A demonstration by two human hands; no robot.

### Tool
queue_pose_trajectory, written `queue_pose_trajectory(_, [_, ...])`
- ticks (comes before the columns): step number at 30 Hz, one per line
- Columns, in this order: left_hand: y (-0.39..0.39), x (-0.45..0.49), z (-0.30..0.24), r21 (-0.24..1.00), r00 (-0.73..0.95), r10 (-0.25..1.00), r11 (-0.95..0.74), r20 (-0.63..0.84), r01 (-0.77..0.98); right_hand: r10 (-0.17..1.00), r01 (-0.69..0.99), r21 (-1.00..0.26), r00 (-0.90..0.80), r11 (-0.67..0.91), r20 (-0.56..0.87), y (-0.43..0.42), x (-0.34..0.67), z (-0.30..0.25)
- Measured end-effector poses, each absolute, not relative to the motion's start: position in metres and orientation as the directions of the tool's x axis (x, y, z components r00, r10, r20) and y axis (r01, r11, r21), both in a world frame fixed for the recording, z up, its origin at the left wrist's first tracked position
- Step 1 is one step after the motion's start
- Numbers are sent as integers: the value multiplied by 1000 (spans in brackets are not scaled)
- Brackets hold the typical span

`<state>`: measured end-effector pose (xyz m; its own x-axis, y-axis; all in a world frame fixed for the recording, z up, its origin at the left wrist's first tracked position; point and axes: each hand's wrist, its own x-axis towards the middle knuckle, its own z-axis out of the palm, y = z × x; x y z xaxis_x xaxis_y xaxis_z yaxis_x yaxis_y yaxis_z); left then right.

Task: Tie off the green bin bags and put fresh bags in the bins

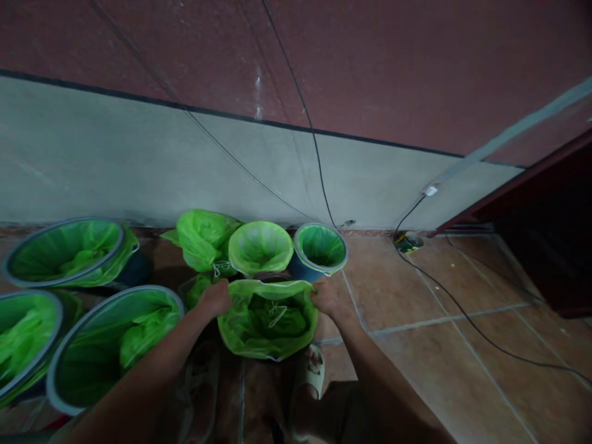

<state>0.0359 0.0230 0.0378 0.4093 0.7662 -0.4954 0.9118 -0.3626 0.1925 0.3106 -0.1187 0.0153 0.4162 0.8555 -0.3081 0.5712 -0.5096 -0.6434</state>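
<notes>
Your left hand (pixel 216 298) pinches the left edge of a green mesh drawstring bag (pixel 267 350); your right hand (pixel 325 297) pinches the right edge, mouth spread open between them. Bag sits low in front of you, above the tiled floor (pixel 416 351), between your slippers (pixel 316 364); can't tell what's under it. White cord (pixel 277 316) loose inside. Just behind: small blue bucket (pixel 303 268) with green liner, pale-green-lined container (pixel 261 235), bunched green bag (pixel 202 237). Big lined bucket (pixel 54 376) left of you.
</notes>
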Motion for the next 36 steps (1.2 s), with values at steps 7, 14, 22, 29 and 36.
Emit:
queue_pose_trajectory(7, [17,54,59,460,581,770,-429,-264,777,924,405,-834,242,-374,-297,-117,291,35])
queue_pose_trajectory(14, [14,59,51,421,588,764,-457,-266,784,908,30,-951,310,-308,-284,-125,281,59])
queue_pose_trajectory(22, [15,67,63,440,463,877,-369,-127,819,845,-8,-966,481,-259,-231,-143,299,79])
queue_pose_trajectory(29, [33,57,85,620,140,984,-176,106,765,796,-195,-968,556,-156,-240,-163,310,110])
queue_pose_trajectory(36, [50,50,84,715,52,997,-75,54,695,920,31,-958,288,-285,-264,-174,309,111])
